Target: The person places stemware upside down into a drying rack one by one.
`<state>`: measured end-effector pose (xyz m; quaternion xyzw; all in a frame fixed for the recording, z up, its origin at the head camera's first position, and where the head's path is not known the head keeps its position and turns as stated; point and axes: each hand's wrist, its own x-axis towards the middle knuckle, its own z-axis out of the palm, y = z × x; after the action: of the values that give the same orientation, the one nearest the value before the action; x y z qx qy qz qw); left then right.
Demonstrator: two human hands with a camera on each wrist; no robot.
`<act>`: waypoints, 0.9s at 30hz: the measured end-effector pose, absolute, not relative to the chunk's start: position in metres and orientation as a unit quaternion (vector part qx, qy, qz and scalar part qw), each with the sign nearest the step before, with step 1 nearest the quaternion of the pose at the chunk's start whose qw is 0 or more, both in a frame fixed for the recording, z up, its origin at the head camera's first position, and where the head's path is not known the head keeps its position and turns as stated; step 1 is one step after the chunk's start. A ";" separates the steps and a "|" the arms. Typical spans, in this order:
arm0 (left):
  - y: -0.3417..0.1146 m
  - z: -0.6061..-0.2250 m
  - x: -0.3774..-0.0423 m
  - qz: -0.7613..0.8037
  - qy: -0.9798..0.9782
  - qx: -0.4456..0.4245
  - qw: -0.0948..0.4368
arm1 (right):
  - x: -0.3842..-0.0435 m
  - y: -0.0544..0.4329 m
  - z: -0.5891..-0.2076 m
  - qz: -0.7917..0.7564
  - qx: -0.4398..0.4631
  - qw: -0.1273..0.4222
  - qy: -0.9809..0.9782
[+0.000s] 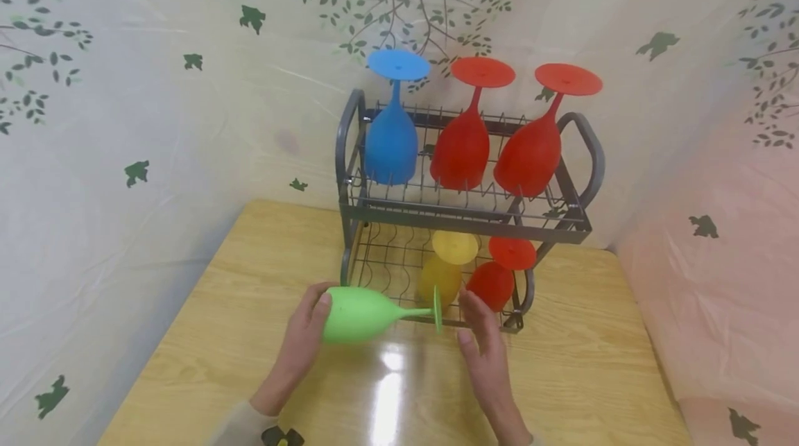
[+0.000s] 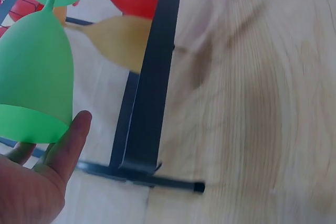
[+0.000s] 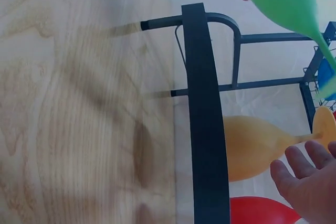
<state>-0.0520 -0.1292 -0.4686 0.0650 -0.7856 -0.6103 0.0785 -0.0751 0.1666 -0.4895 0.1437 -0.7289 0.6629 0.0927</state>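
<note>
A green plastic goblet [image 1: 362,314] lies sideways in the air in front of the rack, its foot toward the right. My left hand [image 1: 304,331] grips it at the rim end of the bowl; in the left wrist view, thumb and fingers hold the goblet [image 2: 37,66] by its rim. My right hand [image 1: 488,356] is apart from the goblet's foot, fingers extended and holding nothing. In the right wrist view, the right hand [image 3: 312,177] is close to a yellow goblet [image 3: 252,148] standing upside down on the lower tier.
The two-tier black dish rack [image 1: 465,220] stands on a wooden table [image 1: 250,272] against a leaf-patterned cloth. Its upper tier bears an upside-down blue goblet [image 1: 391,144] and two red ones [image 1: 462,148]. Below, another red goblet [image 1: 491,286] sits beside the yellow one.
</note>
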 end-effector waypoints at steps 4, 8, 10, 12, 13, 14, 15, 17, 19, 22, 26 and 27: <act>-0.118 -0.471 -0.053 -0.629 -0.769 0.077 0.084 | -0.071 0.164 -0.491 0.682 0.146 0.078 -0.713; -0.108 -0.474 -0.054 -0.636 -0.761 0.072 0.107 | -0.068 0.161 -0.494 0.683 0.132 0.066 -0.716; -0.103 -0.476 -0.055 -0.642 -0.755 0.072 0.111 | -0.067 0.160 -0.495 0.681 0.121 0.056 -0.720; -0.099 -0.478 -0.057 -0.646 -0.752 0.070 0.111 | -0.067 0.159 -0.496 0.675 0.111 0.049 -0.728; -0.097 -0.478 -0.058 -0.648 -0.751 0.069 0.110 | -0.067 0.158 -0.497 0.674 0.109 0.046 -0.729; -0.095 -0.479 -0.058 -0.650 -0.749 0.070 0.108 | -0.067 0.157 -0.497 0.675 0.111 0.044 -0.728; -0.092 -0.479 -0.059 -0.651 -0.748 0.070 0.107 | -0.068 0.156 -0.497 0.676 0.114 0.045 -0.727; -0.088 -0.479 -0.060 -0.651 -0.748 0.068 0.107 | -0.068 0.154 -0.497 0.678 0.124 0.047 -0.723; -0.084 -0.480 -0.061 -0.653 -0.747 0.070 0.107 | -0.069 0.151 -0.498 0.679 0.136 0.050 -0.720; -0.078 -0.482 -0.061 -0.657 -0.743 0.072 0.106 | -0.069 0.146 -0.497 0.679 0.154 0.052 -0.716; -0.071 -0.485 -0.060 -0.651 -0.748 0.074 0.107 | -0.070 0.140 -0.495 0.684 0.165 0.042 -0.710; -0.070 -0.486 -0.061 -0.651 -0.748 0.075 0.106 | -0.070 0.138 -0.495 0.686 0.164 0.039 -0.708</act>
<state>-0.0609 -0.0696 -0.4861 0.0753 -0.7483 -0.6505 0.1061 -0.0703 0.1382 -0.4949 0.1636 -0.7080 0.6859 0.0386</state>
